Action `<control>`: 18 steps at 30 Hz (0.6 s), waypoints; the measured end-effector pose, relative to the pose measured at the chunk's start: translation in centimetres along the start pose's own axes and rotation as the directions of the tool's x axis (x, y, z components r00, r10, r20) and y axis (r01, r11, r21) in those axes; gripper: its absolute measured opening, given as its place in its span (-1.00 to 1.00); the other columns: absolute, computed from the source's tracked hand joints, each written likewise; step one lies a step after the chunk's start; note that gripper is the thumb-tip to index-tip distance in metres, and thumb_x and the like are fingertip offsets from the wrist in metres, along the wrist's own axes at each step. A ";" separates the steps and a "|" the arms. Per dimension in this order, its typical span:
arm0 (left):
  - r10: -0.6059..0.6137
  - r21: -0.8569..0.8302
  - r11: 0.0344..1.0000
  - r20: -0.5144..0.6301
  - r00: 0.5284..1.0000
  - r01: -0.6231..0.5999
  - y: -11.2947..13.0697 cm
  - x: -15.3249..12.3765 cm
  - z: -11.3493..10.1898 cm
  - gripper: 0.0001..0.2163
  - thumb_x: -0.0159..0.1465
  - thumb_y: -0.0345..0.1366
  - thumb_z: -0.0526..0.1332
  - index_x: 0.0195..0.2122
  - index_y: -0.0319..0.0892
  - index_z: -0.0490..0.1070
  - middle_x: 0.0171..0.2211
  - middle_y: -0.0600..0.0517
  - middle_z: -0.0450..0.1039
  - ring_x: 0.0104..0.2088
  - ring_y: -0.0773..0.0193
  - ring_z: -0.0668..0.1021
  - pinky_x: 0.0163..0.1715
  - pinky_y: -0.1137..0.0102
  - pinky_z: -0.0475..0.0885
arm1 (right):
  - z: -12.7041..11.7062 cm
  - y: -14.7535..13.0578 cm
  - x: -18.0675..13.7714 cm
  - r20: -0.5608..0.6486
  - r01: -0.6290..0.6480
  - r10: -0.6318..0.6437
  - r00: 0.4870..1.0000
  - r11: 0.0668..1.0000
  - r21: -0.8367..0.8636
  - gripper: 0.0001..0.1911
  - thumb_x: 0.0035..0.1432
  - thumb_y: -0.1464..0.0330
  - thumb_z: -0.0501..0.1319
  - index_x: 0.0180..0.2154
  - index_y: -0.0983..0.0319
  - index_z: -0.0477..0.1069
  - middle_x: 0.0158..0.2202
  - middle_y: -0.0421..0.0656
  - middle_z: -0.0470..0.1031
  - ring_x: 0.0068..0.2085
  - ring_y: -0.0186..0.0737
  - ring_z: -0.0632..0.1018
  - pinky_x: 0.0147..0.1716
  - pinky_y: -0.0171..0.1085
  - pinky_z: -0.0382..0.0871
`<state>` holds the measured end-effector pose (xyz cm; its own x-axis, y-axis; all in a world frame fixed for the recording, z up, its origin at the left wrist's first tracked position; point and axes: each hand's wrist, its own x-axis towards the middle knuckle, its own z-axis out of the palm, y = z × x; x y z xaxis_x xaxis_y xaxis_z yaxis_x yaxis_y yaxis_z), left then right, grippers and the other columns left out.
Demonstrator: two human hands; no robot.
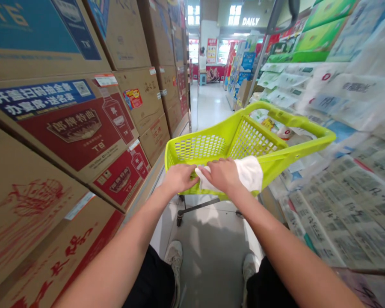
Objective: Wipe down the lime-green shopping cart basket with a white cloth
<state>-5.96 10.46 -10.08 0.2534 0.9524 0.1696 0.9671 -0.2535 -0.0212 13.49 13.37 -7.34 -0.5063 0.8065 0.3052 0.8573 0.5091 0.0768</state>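
Observation:
A lime-green plastic shopping cart basket [295, 143] stands in the aisle right in front of me. My left hand [179, 177] is closed over its near rim. Beside it, my right hand [223, 174] rests on the same rim with fingers curled, pressing a white cloth [250, 172] that drapes over the edge. The two hands nearly touch. My shoes [175, 255] show below on the grey floor.
Stacked cardboard liquor cartons [83, 128] wall the left side. Shelves of plastic-wrapped tissue packs [349, 128] line the right. The narrow aisle floor [208, 107] runs ahead toward a lit store area with a "DAILY" sign [250, 21].

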 end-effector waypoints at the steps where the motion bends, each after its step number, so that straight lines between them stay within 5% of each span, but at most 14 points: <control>1: 0.004 -0.019 1.000 0.015 1.000 -0.003 0.2 0.1 0.1 -0.63 0.36 0.00 0.06 -0.03 -0.11 0.50 -0.17 -0.11 0.63 -0.16 -0.01 0.64 -0.25 0.27 0.41 | 0.3 -0.8 -0.1 -0.024 0.047 -0.046 0.999 0.999 0.026 -0.40 0.45 0.03 -0.10 -0.24 0.23 0.59 -0.29 0.02 0.63 -0.22 -0.04 0.58 -0.15 -0.12 0.14; 5: -0.038 -0.067 0.997 0.046 0.998 0.041 0.1 0.8 0.4 -0.60 0.38 0.07 0.04 -0.06 -0.07 0.50 -0.15 -0.09 0.63 -0.14 0.03 0.64 -0.24 0.29 0.39 | 1.2 -0.1 -0.3 -0.104 0.035 -0.034 0.994 0.999 0.005 -0.44 0.42 0.03 -0.05 -0.29 0.23 0.56 -0.32 -0.01 0.62 -0.28 -0.08 0.55 -0.21 -0.14 0.09; 10: -0.074 -0.080 0.994 0.061 0.995 0.079 -0.9 1.9 0.5 -0.48 0.34 0.24 0.00 -0.14 -0.09 0.50 -0.21 -0.08 0.63 -0.17 0.04 0.63 -0.27 0.31 0.38 | 0.8 7.4 -0.9 -0.313 -0.274 0.234 0.921 0.958 -0.090 -0.53 0.35 0.14 0.02 -0.40 0.25 0.54 -0.45 0.00 0.56 -0.32 -0.06 0.48 -0.18 -0.10 0.04; 13: -0.089 -0.072 0.993 0.048 0.995 0.093 -0.7 2.5 0.6 -0.50 0.33 0.23 0.02 -0.12 -0.07 0.51 -0.20 -0.07 0.63 -0.15 0.04 0.63 -0.25 0.31 0.39 | 0.5 10.8 -1.4 -0.386 -0.350 0.282 0.878 0.930 -0.116 -0.58 0.33 0.24 0.03 -0.41 0.27 0.54 -0.47 0.02 0.54 -0.30 -0.04 0.45 -0.18 -0.10 0.02; 18: -0.090 -0.042 0.995 0.035 0.995 0.092 1.5 2.8 0.8 -0.49 0.34 0.21 0.00 -0.08 -0.06 0.53 -0.18 -0.11 0.62 -0.13 0.00 0.63 -0.22 0.28 0.43 | 1.8 7.9 -1.6 -0.330 -0.194 0.150 0.932 0.975 -0.107 -0.59 0.39 0.26 0.00 -0.40 0.24 0.50 -0.39 -0.02 0.58 -0.27 -0.05 0.43 -0.17 -0.09 0.00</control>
<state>-3.77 12.90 -10.42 0.1657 0.9767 0.1364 0.9844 -0.1720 0.0358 20.92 16.64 -8.95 -0.3129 0.7289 0.6090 0.9443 0.3075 0.1172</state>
